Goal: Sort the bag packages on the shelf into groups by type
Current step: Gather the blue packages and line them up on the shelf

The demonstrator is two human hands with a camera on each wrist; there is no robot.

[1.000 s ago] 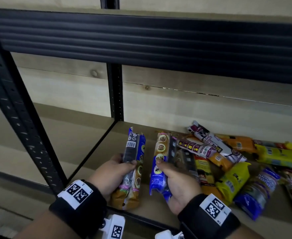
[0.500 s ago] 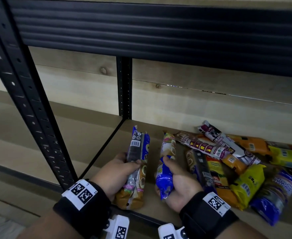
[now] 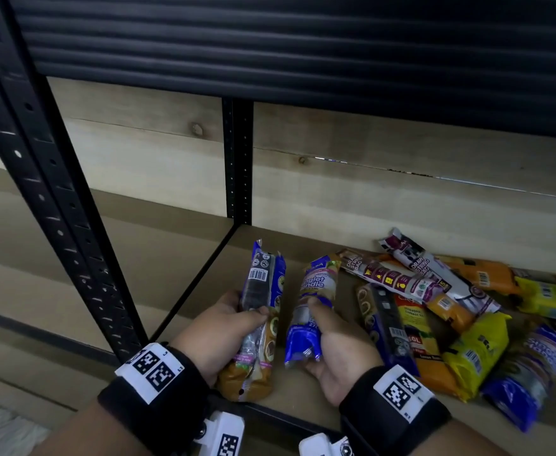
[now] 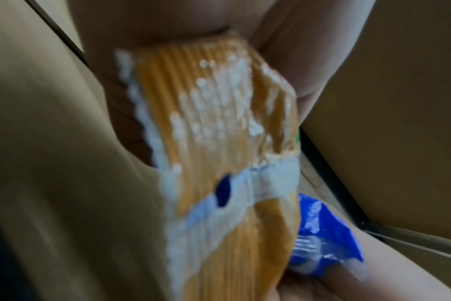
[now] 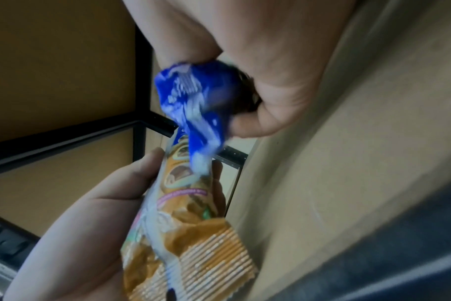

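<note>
Two held packages (image 3: 260, 311) lie left of the pile (image 3: 460, 311).

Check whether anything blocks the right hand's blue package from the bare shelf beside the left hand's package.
Nothing visible does. The right hand holds the blue package over bare shelf, beside the left hand's package.

Left wrist view: orange package (image 4: 219, 142) blurred, print unreadable.
Blue package (image 5: 193, 97): upper part hidden inside right hand (image 5: 258, 71).
Pile (image 3: 467, 307): cut off right of blue package.
</note>
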